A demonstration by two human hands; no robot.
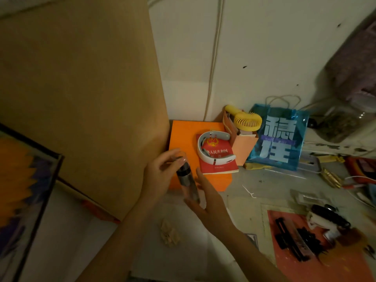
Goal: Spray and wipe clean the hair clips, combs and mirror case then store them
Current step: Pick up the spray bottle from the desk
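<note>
**Clear spray bottle held at frame centre**

Clear plastic spray bottle with dark collar: left hand pinches its top; right hand, fingers straight, touches its side. Black combs and clips lie on pink mat, lower right.

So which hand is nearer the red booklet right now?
Right. The right hand is just below the red booklet, thumb tip close to its lower left corner. The left hand sits farther to the booklet's left, fingers at the top of the spray bottle.

Bare forearms, no sleeves visible
</note>
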